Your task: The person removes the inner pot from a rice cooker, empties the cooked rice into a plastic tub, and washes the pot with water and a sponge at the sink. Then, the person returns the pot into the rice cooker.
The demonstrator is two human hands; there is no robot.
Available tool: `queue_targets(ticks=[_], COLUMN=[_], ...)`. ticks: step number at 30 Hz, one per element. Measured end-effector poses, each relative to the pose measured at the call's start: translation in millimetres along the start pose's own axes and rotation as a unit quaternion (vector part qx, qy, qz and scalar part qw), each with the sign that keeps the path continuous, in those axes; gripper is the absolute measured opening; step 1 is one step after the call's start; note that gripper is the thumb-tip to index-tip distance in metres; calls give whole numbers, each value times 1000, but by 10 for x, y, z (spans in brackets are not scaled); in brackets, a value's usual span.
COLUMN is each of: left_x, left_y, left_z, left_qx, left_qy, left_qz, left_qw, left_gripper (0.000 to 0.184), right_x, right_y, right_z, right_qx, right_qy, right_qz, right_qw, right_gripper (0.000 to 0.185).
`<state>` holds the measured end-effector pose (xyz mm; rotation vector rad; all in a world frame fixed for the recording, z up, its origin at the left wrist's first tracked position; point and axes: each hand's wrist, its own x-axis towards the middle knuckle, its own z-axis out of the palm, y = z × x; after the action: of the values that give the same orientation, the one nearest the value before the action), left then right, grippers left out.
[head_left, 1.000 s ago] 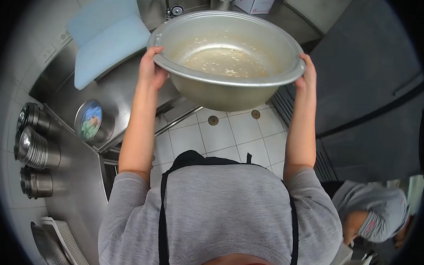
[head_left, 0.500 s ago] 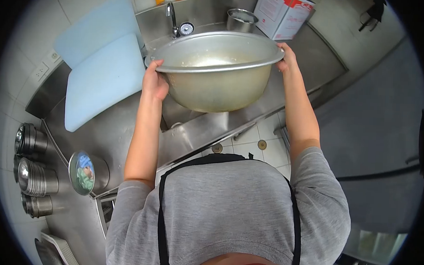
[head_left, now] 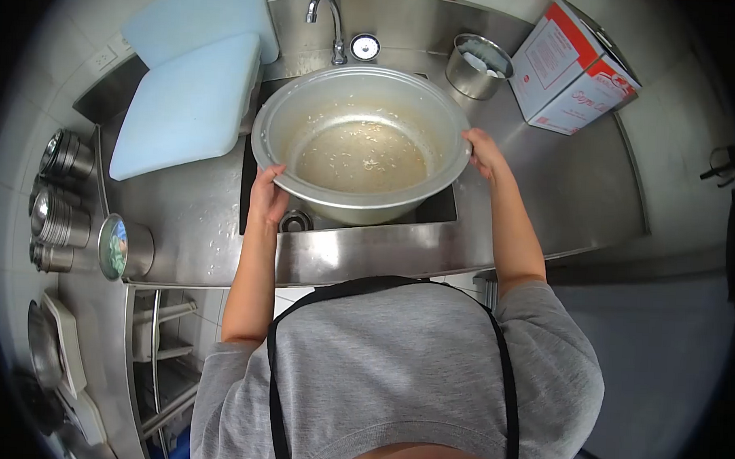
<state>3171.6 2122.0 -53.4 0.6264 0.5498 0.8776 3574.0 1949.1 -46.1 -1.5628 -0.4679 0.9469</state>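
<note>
Shirt and apron: a grey short-sleeved shirt (head_left: 395, 360) crossed by black apron straps (head_left: 504, 372), nearest the camera.
Left hand: the person's left hand (head_left: 267, 195) pinches the basin's near-left rim, thumb on top, other fingers largely hidden beneath.
Right hand: the person's right hand (head_left: 483, 153) grips the rim at the right side, thumb at the edge, other fingers curled against the outside.
Basin: a large, wide, dull silver metal basin with a rolled rim (head_left: 368, 199), held between both hands above a dark rectangular sink (head_left: 441, 210); whether its base touches the sink floor cannot be told.
Inside the basin: small pale bits (head_left: 370, 161) scattered over a yellowish, wet-looking bottom.
Left-side pot: a deep round steel pot (head_left: 138, 252) near the counter's front edge, holding something green and blue (head_left: 117, 249), too unclear to name.
Stacks: nested shiny steel vessels (head_left: 64, 219) along the left wall.
Boards: two thick pale-blue boards (head_left: 186, 106), one leaning behind the other, left of the sink.
Tap: a curved chrome tap (head_left: 337, 26) behind the basin.
Back pot: a small round steel pot (head_left: 473, 86) with whitish contents (head_left: 482, 65), just left of the box.
Box: a white-and-red printed cardboard box (head_left: 567, 70) upright on the steel counter (head_left: 559, 179).
</note>
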Motion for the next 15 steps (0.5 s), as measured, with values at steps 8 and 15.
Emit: queue_targets(ticks=[8,15], left_x=[-157,-156], left_y=[-233,-259], left_z=[-200,-375], left_qx=[64,117], left_qy=[19,60], left_qz=[-40,-112], left_qw=[997,985], left_gripper=[67,65], right_x=[-32,106], right_y=[284,155], right_z=[-46,-11], right_qx=[-205,-380], right_qy=[-18,-31], right_qz=[8,39], right_qw=[979,924], right_gripper=[21,26])
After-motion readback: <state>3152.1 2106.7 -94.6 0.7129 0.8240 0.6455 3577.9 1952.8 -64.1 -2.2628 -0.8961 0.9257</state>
